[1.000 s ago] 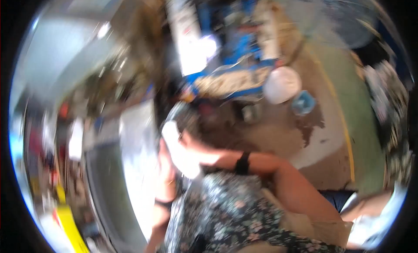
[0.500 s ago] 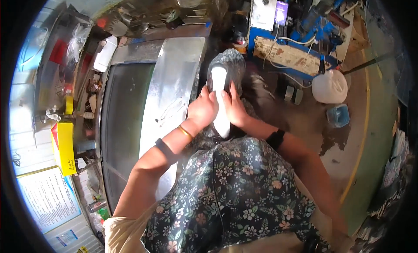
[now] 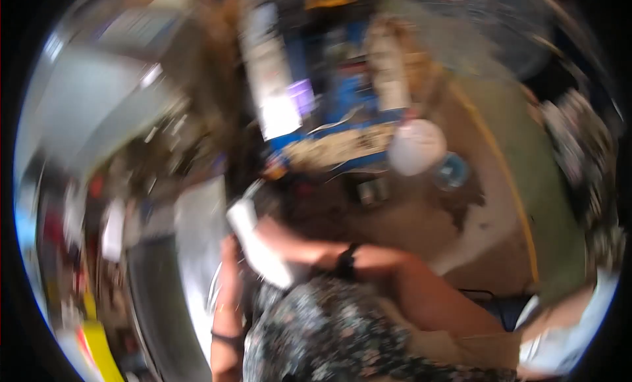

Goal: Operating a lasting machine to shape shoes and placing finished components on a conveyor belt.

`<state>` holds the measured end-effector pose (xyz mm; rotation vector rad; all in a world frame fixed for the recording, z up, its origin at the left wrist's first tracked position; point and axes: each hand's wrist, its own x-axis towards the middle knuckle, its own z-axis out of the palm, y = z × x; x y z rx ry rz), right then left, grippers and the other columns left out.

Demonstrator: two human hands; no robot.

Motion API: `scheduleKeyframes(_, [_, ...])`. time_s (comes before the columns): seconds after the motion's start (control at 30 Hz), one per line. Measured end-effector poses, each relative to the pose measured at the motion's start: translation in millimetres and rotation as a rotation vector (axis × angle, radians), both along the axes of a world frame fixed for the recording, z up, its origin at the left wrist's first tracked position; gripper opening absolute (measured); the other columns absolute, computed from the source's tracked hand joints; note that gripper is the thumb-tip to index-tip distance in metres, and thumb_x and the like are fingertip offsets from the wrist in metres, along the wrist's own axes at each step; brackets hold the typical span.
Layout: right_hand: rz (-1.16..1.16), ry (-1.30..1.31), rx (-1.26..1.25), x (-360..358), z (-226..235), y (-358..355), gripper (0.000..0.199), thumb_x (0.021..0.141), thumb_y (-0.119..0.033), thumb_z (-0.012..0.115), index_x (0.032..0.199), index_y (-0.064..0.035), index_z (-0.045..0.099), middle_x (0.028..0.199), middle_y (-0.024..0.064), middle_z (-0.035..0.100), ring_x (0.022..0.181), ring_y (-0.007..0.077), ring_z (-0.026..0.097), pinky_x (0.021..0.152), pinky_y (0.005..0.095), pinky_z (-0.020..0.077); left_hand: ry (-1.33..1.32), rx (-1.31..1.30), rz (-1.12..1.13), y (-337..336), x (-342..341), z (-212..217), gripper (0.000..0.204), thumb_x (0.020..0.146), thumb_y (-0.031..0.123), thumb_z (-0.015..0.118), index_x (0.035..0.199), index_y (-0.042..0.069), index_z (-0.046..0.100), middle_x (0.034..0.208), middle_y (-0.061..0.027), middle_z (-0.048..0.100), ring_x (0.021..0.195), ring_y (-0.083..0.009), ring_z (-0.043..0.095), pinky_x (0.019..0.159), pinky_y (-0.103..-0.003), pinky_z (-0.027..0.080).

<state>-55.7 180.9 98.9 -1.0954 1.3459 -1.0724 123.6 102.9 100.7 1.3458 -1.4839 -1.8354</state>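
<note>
A long white sole-shaped thing [image 3: 258, 245], smeared by motion, lies at a slant in front of my body. Against its right side is my right hand [image 3: 271, 232], its fingers mostly hidden behind it; the hand appears closed on it. My left hand [image 3: 229, 252] is at its left side, close to the metal plate, too blurred to read its fingers. A dark band circles each forearm. Below both hands spreads my dark floral apron [image 3: 322, 329].
A shiny metal plate [image 3: 201, 227] and dark panel [image 3: 158, 296] stand left. Ahead is a blue-framed bench [image 3: 342, 145] with cables; right of it, a white jug [image 3: 418, 147] and blue container [image 3: 451, 171]. Another person's arm [image 3: 559, 314] and pale clothing show at lower right.
The whole view has swung to the right and blurred. Hands and white thing now appear further left and lower; the other person's arm has come into view.
</note>
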Motion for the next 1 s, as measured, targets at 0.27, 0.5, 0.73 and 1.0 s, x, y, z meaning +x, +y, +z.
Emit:
scheduleKeyframes(0.27, [0.067, 0.352, -0.184, -27, 42, 42, 0.098, 0.082, -0.052, 0.071, 0.153, -0.0030, 0.024, 0.140, 0.0214, 0.048, 0.127, 0.0333, 0.044, 0.104, 0.0404, 0.0395, 0.582, 0.421, 0.212, -8, -77, 30, 0.062, 0.097, 0.056, 0.048, 0.136, 0.008, 0.053, 0.132, -0.0119, 0.058, 0.118, -0.0295, 0.058, 0.101, -0.046, 0.048])
scheduleKeyframes(0.5, [-0.234, -0.002, -0.498, -111, 77, 94, 0.074, 0.083, -0.008, 0.076, 0.147, -0.0006, 0.040, 0.140, 0.0114, 0.049, 0.130, 0.0223, 0.046, 0.109, 0.0360, 0.0371, 0.499, -0.202, -0.078, 30, -77, 44, 0.048, 0.095, 0.026, 0.065, 0.136, 0.004, 0.052, 0.126, -0.0067, 0.060, 0.118, -0.0187, 0.054, 0.108, -0.036, 0.037])
scheduleKeyframes(0.73, [-0.853, 0.787, -0.466, -301, 181, 49, 0.071, 0.074, -0.036, 0.081, 0.137, -0.0139, 0.058, 0.136, 0.0270, 0.047, 0.119, 0.0337, 0.056, 0.096, 0.0400, 0.0490, 0.058, -0.384, -0.155, 50, -3, -19, 0.026, 0.095, 0.003, 0.061, 0.119, -0.002, 0.056, 0.106, -0.0051, 0.065, 0.096, -0.0127, 0.062, 0.086, -0.027, 0.050])
scheduleKeyframes(1.0, [-0.915, 1.107, -0.136, -407, 212, -64, 0.073, 0.070, -0.045, 0.076, 0.138, -0.0276, 0.057, 0.144, 0.0249, 0.044, 0.120, 0.0375, 0.057, 0.103, 0.0399, 0.0451, -0.106, -0.532, -0.069, 68, 1, -53, 0.029, 0.091, 0.010, 0.064, 0.117, -0.004, 0.062, 0.091, -0.0097, 0.070, 0.079, -0.0156, 0.067, 0.074, -0.029, 0.054])
